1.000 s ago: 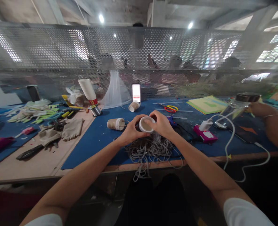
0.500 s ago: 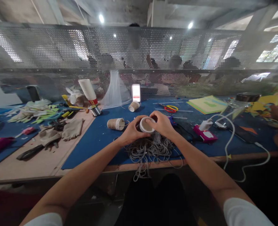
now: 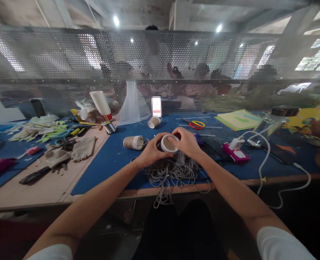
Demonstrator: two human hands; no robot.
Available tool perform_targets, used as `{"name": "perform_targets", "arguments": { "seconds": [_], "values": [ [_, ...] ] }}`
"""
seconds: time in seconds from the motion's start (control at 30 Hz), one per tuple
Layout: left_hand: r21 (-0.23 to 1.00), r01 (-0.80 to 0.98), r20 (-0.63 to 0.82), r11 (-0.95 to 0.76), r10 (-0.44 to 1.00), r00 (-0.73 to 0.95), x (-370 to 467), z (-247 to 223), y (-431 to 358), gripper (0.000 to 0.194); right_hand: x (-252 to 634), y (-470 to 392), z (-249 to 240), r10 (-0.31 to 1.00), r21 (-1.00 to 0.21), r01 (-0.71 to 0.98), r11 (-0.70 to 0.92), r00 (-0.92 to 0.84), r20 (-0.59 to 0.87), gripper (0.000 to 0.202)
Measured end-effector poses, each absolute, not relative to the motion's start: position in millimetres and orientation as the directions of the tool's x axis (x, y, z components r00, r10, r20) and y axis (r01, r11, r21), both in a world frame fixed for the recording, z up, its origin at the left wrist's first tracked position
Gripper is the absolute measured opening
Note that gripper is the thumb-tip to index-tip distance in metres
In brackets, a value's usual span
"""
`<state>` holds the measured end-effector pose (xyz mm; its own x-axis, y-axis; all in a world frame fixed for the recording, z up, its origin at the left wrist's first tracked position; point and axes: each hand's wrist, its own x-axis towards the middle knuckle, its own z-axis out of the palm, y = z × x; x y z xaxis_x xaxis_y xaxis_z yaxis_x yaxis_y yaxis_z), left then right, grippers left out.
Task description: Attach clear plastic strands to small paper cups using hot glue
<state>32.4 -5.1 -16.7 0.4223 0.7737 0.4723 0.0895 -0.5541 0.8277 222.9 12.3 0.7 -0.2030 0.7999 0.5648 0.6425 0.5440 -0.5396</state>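
Basically nothing has been shifted: the cup (image 3: 168,146) is still wrapped by the curled left hand (image 3: 150,149), rim pinched by the right hand (image 3: 189,143), so the same step is presumably being continued.

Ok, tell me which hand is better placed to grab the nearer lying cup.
Left hand, probably: it is nearer the lying cup, with the right hand beyond the held cup. Both hands touch that cup, so the right would need to hold it alone.

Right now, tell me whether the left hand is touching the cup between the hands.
Touching. The head view shows the left hand curled around the side of the cup, with no gap visible.
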Motion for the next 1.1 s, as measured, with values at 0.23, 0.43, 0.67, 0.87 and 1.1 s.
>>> {"name": "perform_targets", "arguments": {
  "seconds": [0.23,0.43,0.67,0.87,1.1],
  "values": [
    [0.828,0.1,0.473,-0.552,0.783,0.404,32.4,-17.6,-4.5,0.074,224.3,14.9,-0.6,0.797,-0.548,0.63,0.55,-0.201,0.569,0.022],
    [0.828,0.103,0.479,-0.551,0.791,0.379,32.0,-17.9,-3.9,0.075,225.6,19.2,-3.2,0.783,-0.554,0.597,0.58,-0.221,0.581,0.012],
    [0.84,0.09,0.47,-0.535,0.8,0.373,31.7,-17.5,-4.6,0.076,226.1,19.4,-2.9,0.791,-0.586,0.561,0.585,-0.235,0.565,0.008],
    [0.84,0.115,0.461,-0.53,0.809,0.365,31.7,-18.5,-4.3,0.076,225.8,20.5,-3.7,0.803,-0.616,0.541,0.573,-0.219,0.554,0.007],
    [0.823,0.12,0.49,-0.554,0.802,0.343,32.0,-20.5,-2.5,0.075,225.6,20.2,-3.6,0.813,-0.648,0.506,0.569,-0.229,0.535,0.008]
  ]
}}
